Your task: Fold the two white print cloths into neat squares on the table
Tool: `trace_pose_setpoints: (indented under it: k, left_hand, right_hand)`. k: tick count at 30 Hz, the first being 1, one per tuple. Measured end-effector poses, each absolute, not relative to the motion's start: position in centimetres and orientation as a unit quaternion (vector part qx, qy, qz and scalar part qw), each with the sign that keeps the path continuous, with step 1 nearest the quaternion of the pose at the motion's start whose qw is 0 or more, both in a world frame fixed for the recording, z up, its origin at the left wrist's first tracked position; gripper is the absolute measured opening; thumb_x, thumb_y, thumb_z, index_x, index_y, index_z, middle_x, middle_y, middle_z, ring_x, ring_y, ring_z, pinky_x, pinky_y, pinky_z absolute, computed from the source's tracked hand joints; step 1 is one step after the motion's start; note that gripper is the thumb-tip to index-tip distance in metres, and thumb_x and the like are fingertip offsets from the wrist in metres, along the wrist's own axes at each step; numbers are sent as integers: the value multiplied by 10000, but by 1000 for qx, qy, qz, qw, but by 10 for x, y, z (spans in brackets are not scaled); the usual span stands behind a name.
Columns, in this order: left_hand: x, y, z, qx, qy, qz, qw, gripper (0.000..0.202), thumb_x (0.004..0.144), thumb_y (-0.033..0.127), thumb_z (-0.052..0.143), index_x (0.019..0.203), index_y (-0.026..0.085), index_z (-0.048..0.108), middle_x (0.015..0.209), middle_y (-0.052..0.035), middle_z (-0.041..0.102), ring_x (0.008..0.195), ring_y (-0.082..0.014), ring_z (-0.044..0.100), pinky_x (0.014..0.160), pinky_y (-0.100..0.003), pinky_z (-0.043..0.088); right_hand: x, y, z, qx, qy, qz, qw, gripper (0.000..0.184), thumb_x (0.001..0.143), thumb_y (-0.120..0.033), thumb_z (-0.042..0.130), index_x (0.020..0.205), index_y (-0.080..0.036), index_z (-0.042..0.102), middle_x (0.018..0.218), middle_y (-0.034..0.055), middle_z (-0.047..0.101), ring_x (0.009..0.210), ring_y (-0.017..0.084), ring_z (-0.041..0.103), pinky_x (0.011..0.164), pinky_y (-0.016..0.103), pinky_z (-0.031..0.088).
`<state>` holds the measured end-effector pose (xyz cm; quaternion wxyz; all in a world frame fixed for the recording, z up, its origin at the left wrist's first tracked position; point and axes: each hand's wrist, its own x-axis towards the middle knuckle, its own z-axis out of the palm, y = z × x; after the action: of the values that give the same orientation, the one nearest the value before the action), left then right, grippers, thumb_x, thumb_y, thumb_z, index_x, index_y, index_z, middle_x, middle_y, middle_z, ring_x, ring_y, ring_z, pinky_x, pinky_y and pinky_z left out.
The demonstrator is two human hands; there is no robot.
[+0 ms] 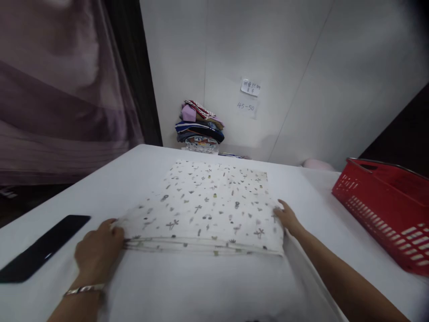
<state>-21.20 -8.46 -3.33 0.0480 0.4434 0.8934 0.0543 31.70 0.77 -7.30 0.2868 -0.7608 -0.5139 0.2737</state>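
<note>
A white cloth [208,201] printed with small palm trees and other little figures lies spread on the white table. Its near edge shows several folded layers. My left hand [99,246], with a bracelet at the wrist, is closed on the cloth's near left corner. At the right edge, my right hand [288,218] grips the cloth's side, its fingertips partly hidden by the fabric. A plain pale stretch of fabric [310,268] hangs or lies below the right hand; whether it belongs to the same cloth I cannot tell.
A flat black object [43,248] rests on the table [134,165] at the left. A red plastic basket [385,214] stands at the right. Folded clothes [200,127] are stacked behind the table by the wall, under paper notes [250,87]. A purple curtain [60,98] hangs at the left.
</note>
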Motion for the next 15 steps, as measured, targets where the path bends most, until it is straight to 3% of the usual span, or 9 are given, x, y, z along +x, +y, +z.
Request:
trace_pose_setpoints:
  k: [4,7,10,13,15]
  left_hand:
    - [-206,-94,-35,467,881,52,60,509,841,367,273,1249,139,476,908,-163,599,854,-323,592,681,-362,415]
    - [-209,-103,-37,465,881,61,64,505,820,362,317,1231,125,491,889,-164,602,851,-329,587,668,-370,412]
    - [-210,-111,-35,451,886,76,74,500,809,370,342,1215,123,499,864,-146,604,850,-331,585,673,-383,416]
    - [-207,-115,-35,449,886,93,74,493,803,360,341,1191,112,518,1002,-173,584,984,-363,539,740,-421,420]
    - [-207,-115,-36,454,880,115,72,507,788,352,353,1184,84,522,1153,-208,523,1091,-397,469,814,-463,401]
  right_hand:
    - [341,-8,-74,-770,-489,282,299,668,704,-376,594,1314,-152,439,1099,126,607,1010,247,571,808,345,471]
    - [341,-24,-68,-751,-463,359,304,834,696,-498,615,1402,-186,299,1036,116,634,835,237,625,659,332,504]
    - [329,-48,-58,-733,-427,432,306,958,673,-602,623,1441,-227,190,1110,130,609,820,241,635,610,324,515]
    - [312,-80,-52,-719,-404,477,305,990,645,-609,660,1443,-281,173,1089,115,613,827,246,641,604,328,527]
    - [300,-103,-51,-705,-386,501,321,1011,638,-585,684,1443,-313,137,934,72,651,728,230,647,571,332,531]
